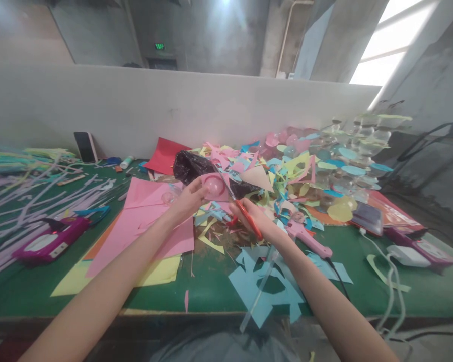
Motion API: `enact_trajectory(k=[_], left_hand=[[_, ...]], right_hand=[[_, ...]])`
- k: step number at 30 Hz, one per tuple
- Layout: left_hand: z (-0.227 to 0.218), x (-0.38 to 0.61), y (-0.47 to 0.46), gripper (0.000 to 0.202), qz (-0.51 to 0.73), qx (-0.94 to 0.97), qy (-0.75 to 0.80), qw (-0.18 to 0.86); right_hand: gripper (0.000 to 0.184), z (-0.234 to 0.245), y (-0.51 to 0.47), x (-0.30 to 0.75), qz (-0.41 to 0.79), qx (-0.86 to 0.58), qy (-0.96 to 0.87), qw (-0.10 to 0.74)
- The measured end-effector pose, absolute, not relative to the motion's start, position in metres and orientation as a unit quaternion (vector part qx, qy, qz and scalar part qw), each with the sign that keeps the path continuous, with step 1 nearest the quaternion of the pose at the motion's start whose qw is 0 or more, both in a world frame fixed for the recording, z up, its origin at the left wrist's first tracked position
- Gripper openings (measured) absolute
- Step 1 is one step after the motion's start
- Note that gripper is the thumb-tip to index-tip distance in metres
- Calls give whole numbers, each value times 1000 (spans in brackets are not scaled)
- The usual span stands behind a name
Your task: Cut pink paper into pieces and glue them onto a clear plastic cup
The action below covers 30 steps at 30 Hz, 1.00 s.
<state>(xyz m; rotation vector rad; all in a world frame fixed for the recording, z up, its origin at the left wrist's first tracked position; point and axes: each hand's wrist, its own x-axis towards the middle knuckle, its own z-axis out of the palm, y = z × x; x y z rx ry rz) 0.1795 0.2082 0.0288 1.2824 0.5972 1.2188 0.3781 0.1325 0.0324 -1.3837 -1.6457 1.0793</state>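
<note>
A green table (211, 299) bears a broad heap of coloured paper scraps (226, 153), some pink sheets (138, 216) lying flat at left, and a crumpled black plastic bag (192, 167) at the heap's left side. In front of the bag, the right hand (262, 221) is closed around red-handled scissors (249, 216), while the left hand (192, 197) pinches the left side of a small pink paper piece (225, 193), the blades slanting up along its right side (whether they bite, I cannot tell). Smallest, a clear dome (213, 187) sits on that piece, beside the left fingertips.
</note>
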Motion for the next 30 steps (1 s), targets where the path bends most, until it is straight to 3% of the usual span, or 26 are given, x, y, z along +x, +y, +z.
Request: enact_trajectory(k=[13, 20, 30], left_hand=[[31, 182, 210, 44, 576, 540, 273, 549], [33, 180, 210, 42, 578, 559, 263, 533], [31, 176, 211, 40, 576, 580, 264, 512]], right_hand=[[41, 25, 142, 381, 351, -553, -662, 365], [44, 21, 139, 381, 420, -537, -641, 354], [37, 31, 137, 378, 383, -541, -644, 383]])
